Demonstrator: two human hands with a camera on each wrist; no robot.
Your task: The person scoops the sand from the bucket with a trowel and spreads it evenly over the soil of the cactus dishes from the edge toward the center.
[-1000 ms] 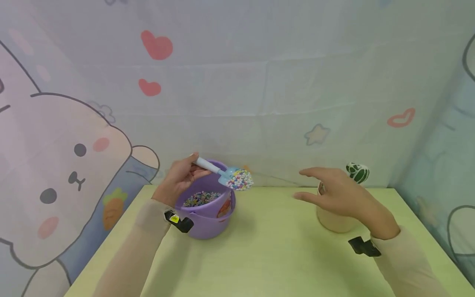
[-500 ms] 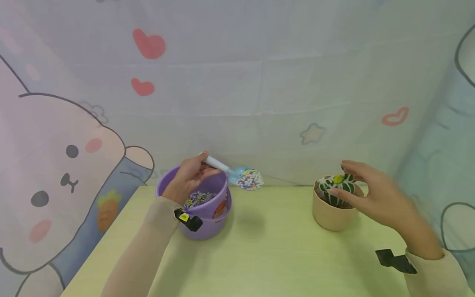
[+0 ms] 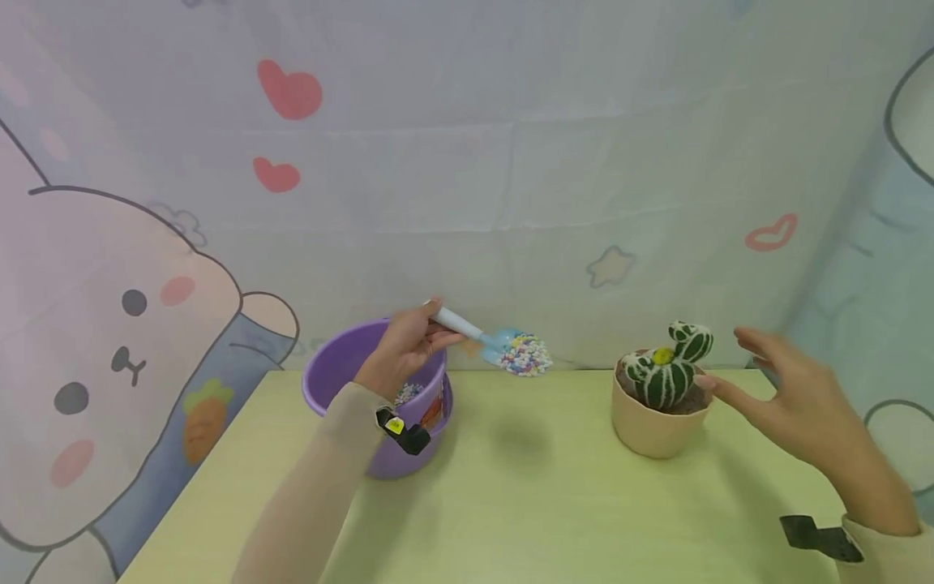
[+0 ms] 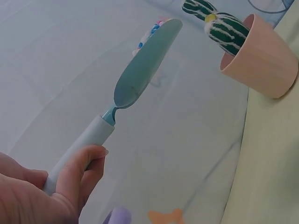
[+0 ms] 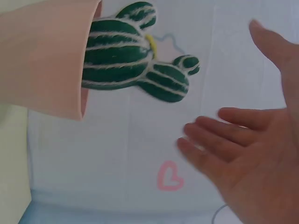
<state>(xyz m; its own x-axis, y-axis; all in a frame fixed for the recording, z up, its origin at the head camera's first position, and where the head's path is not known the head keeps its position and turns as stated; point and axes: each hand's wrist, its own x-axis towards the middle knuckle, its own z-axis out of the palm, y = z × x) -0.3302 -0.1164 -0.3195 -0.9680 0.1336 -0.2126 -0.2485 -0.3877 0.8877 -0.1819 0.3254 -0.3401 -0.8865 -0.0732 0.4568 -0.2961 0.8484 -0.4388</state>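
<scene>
The left hand point(image 3: 400, 350) and sleeve point(image 3: 314, 478) covered part of the purple bucket point(image 3: 341, 363) beneath and all but a patch of its beads point(image 3: 409, 393); the sticker point(image 3: 433, 412) was too small to read. From the left wrist, the shovel point(image 4: 147, 67) hid most of its heap point(image 3: 527, 355). Beside the right hand point(image 5: 259, 156), that wrist's view cut off the flowerpot point(image 5: 44, 56) base.
</scene>
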